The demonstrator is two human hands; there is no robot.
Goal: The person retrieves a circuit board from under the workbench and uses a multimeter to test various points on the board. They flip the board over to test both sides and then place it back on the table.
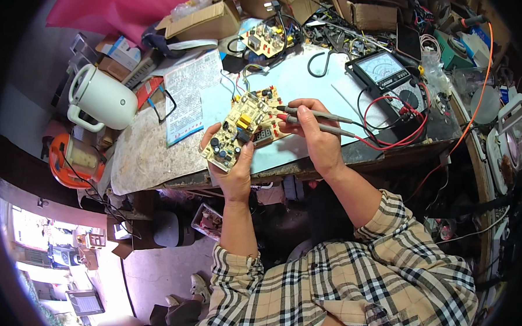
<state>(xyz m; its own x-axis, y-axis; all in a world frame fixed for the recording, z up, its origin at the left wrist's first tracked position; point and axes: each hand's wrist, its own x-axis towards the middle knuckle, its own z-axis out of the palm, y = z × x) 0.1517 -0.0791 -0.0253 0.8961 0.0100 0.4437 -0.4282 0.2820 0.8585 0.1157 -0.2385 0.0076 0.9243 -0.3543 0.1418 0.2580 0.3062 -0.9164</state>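
Tilted up over the front of the workbench, a cream circuit board [234,132] with a yellow component and black capacitors is gripped by my left hand [236,167], thumb along its right edge. Behind it lies a second board [268,135] with a small digit display, partly covered. Two multimeter probes [320,121], one with a black lead and one with a red, are pinched together in my right hand [323,143]. Their tips point left toward the boards; whether they touch cannot be made out. The leads run to an analog multimeter [388,79] at the right.
Pale blue paper [304,85] covers the bench middle, with a printed sheet [191,90] to its left. A white kettle [102,99] stands at the left. Another circuit board [267,37], cables and cardboard boxes [202,23] crowd the back. An orange cord [484,89] hangs at the right.
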